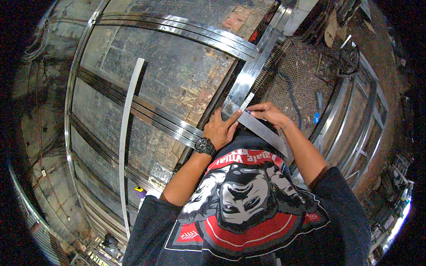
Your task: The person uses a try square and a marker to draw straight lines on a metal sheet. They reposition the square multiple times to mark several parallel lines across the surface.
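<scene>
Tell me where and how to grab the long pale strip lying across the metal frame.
Pinch the long pale strip across its narrow width near mid-length, with the left hand coming from its right side. It is long and slim, so mid-length should balance best; the shadow along its right edge suggests finger room underneath.

dark tabletop (164, 57), scuffed — shiny metal frame (182, 129)

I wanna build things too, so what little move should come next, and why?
Perhaps press the left hand down more firmly: its fingertip rests on the flat grey strip, which juts out past the shiny bar, while the right hand, at its edge, might nudge it.
</scene>
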`<state>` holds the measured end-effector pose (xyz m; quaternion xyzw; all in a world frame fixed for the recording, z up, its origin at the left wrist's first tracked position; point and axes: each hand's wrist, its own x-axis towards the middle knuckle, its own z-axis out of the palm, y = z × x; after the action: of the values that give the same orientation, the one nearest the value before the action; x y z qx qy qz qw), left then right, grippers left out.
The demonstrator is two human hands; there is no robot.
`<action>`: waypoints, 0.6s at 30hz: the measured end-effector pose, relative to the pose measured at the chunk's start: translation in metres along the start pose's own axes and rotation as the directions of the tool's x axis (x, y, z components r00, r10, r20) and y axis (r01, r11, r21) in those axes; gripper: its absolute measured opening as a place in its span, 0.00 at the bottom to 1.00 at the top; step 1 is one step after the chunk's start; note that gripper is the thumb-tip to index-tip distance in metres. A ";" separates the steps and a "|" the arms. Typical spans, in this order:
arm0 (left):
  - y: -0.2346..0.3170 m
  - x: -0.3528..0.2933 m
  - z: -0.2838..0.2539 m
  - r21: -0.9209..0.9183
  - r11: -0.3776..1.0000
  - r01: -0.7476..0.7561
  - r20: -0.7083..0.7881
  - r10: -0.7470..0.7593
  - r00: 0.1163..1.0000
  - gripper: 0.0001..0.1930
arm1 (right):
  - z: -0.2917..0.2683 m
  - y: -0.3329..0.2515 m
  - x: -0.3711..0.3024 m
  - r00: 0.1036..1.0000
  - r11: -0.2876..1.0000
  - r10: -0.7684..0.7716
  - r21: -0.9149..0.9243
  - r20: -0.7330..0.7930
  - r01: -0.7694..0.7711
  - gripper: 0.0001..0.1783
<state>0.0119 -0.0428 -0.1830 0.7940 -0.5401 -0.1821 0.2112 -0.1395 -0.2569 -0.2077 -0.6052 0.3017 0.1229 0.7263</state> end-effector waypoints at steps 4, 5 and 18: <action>-0.001 0.000 0.002 0.008 1.000 -0.006 0.001 0.006 1.000 0.27 | -0.006 0.013 -0.004 1.000 0.999 -0.022 -0.033 0.016 0.022 0.20; -0.001 0.000 0.002 0.009 1.000 -0.010 -0.002 0.010 1.000 0.27 | -0.008 0.017 -0.005 1.000 1.000 -0.002 0.023 0.006 0.002 0.20; -0.003 -0.003 0.003 0.004 0.999 -0.046 -0.051 0.046 0.998 0.26 | 0.007 0.039 -0.076 0.986 0.993 0.016 0.122 -0.164 0.004 0.18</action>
<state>0.0116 -0.0395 -0.1868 0.7861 -0.5529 -0.1561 0.2281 -0.2183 -0.2265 -0.1938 -0.5670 0.3694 0.0563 0.7341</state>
